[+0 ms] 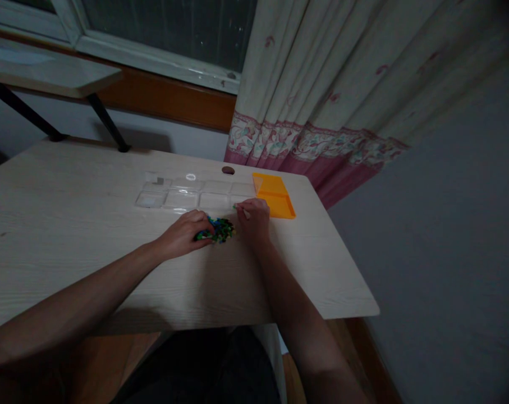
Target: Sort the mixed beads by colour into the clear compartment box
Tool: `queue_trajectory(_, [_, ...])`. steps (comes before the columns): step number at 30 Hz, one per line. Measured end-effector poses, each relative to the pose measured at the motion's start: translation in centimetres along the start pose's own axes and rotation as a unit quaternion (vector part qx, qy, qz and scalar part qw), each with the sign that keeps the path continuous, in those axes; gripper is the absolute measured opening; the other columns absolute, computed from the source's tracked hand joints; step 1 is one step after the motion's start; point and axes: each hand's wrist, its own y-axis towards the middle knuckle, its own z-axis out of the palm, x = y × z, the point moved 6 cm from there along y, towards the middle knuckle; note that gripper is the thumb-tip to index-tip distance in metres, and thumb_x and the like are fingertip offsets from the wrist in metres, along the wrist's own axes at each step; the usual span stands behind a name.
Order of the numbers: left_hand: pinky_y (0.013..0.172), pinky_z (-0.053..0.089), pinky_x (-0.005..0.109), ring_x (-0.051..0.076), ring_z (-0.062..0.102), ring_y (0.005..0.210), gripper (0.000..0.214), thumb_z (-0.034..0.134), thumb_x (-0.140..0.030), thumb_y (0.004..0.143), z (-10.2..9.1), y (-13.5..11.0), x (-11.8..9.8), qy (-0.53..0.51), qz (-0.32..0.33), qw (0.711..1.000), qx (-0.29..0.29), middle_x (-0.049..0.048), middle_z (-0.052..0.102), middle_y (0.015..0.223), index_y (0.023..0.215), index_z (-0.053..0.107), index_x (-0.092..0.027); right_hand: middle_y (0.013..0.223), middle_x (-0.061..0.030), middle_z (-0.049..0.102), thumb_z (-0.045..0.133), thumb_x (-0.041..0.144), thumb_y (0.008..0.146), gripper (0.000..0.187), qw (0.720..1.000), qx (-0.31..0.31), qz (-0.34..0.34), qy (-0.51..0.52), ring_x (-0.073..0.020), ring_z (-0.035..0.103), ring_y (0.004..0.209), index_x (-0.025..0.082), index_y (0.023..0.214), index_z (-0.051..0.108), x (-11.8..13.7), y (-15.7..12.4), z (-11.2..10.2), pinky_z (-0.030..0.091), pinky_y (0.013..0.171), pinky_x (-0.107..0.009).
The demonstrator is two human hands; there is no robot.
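A small heap of green, blue and dark beads (pixel 221 229) lies on the pale wooden table (pixel 69 224). My left hand (pixel 186 231) rests on the table with its fingers curled onto the left side of the heap. My right hand (pixel 254 219) sits just right of the heap, fingers pinched together on a small pale piece near its fingertips; what it is I cannot make out. A clear plastic compartment box (pixel 187 193) lies flat just beyond both hands.
An orange lid or tray (pixel 274 196) lies at the right of the clear box. A cable hole (pixel 228 170) is in the tabletop behind it. A curtain (pixel 321 101) hangs at the back right, a shelf with black legs (pixel 47 73) at the back left.
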Motion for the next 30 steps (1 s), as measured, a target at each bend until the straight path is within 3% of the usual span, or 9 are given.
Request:
queue_trajectory(19, [0.087, 0.045, 0.037, 0.023, 0.057, 0.094, 0.021, 0.057, -0.033, 0.099, -0.2, 0.2, -0.1, 0.000, -0.018, 1.000, -0.007, 0.0086, 0.062, 0.096, 0.098, 0.071, -0.018, 0.097, -0.0054, 0.075, 0.058, 0.036, 0.100, 0.027, 1.000, 0.017, -0.004, 0.001, -0.0213, 0.060, 0.099, 0.022, 0.093, 0.080, 0.0, 0.0, 0.2, 0.041, 0.092, -0.034])
queue_trajectory(26, [0.085, 0.047, 0.036, 0.022, 0.058, 0.092, 0.020, 0.058, -0.033, 0.098, -0.5, 0.2, 0.4, -0.022, -0.033, 0.998, -0.049, 0.0081, 0.062, 0.092, 0.098, 0.071, -0.017, 0.096, -0.0062, 0.075, 0.062, 0.032, 0.098, 0.023, 1.000, 0.018, -0.010, 0.005, -0.0213, 0.062, 0.098, 0.020, 0.092, 0.080, 0.2, 0.0, 0.2, 0.043, 0.092, -0.034])
queue_trajectory(30, [0.079, 0.049, 0.036, 0.020, 0.060, 0.086, 0.023, 0.059, -0.036, 0.097, -0.9, 0.1, 1.5, -0.050, -0.086, 0.991, -0.094, 0.0066, 0.061, 0.089, 0.096, 0.072, -0.017, 0.092, -0.0056, 0.076, 0.064, 0.029, 0.096, 0.019, 0.998, 0.024, -0.051, 0.039, -0.0198, 0.063, 0.095, 0.021, 0.091, 0.080, 1.0, -0.1, 0.3, 0.044, 0.092, -0.033])
